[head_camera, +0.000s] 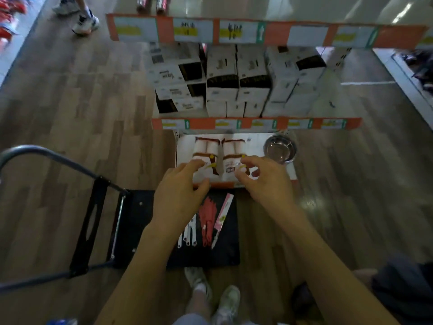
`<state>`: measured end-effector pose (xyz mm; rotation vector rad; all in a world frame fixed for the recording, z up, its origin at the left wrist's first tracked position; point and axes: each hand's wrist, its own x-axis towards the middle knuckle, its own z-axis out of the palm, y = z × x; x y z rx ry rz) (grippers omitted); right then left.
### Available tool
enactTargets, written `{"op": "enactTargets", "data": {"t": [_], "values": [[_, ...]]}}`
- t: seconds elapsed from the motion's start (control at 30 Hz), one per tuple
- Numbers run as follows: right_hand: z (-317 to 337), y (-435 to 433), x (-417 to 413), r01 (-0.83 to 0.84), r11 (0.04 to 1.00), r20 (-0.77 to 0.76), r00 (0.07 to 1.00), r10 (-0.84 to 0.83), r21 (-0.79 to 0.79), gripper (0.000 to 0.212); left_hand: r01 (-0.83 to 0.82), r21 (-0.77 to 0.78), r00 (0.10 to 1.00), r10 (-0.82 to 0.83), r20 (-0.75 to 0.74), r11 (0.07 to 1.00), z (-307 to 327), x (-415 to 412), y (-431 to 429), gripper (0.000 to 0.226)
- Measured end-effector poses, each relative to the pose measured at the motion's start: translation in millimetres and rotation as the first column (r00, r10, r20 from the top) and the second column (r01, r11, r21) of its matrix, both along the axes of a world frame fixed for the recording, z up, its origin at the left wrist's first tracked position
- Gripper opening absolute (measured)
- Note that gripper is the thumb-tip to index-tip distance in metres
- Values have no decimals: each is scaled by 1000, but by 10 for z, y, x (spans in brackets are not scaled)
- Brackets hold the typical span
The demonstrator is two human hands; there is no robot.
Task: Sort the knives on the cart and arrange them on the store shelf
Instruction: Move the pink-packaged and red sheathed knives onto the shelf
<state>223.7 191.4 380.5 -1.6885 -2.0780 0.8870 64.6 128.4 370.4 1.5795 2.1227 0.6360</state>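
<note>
Below you, the cart (210,258) has a black deck and a grey-blue handle (46,150). On it you see white knives (187,234), red knives (207,216), and one knife in a pink and white pack (225,208) with a small green spot. The shelf edges (203,124) ahead of you are orange, and their white labels (193,31) carry yellow bars and green arrows. The boxes (221,66) are white with black panels. The packets (212,147) on the lowest shelf are white, banded in dark red-brown with yellow dots. The bowl (280,150) is silvery. The floor (70,102) has a brown-grey wood-plank pattern.
</note>
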Motion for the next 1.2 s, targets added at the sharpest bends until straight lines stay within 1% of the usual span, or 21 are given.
{"op": "enactTargets", "data": {"t": [0.13,0.23,0.4,0.53,0.6,0.7,0.87,0.97,1.1,1.2], "values": [[-199,-176,196,-9,997,4,1000,9,-77,34,-13,-38,1000,14,23,999,-178,194,-160,40],[-399,-284,296,-19,996,34,999,21,-84,29,6,-87,1000,-5,14,996,-386,286,-222,39],[-1054,-378,384,41,988,74,997,-30,-150,33,44,-167,998,-37,47,985,-968,353,-239,39],[-1949,-469,398,71,978,106,993,-51,-195,31,94,-212,995,-89,35,973,-1793,358,-222,35],[-2484,-552,381,81,972,116,992,-56,-223,28,113,-231,994,-108,30,966,-2277,366,-266,34],[-3332,-647,330,88,958,143,988,-51,-273,29,136,-284,991,-133,30,949,-3075,357,-343,35],[-4655,-748,257,113,944,156,985,-67,-310,29,112,-350,993,-114,14,930,-4477,301,-439,31],[-5355,-759,224,128,924,207,977,-54,-361,30,93,-414,995,-103,-2,906,-5197,285,-437,38],[-6042,-705,171,124,867,293,956,26,-483,37,77,-434,997,-61,52,898,-5887,241,-362,39],[-6406,-696,217,154,861,319,948,11,-485,45,28,-425,999,-8,51,905,-6280,199,-343,40]]}}
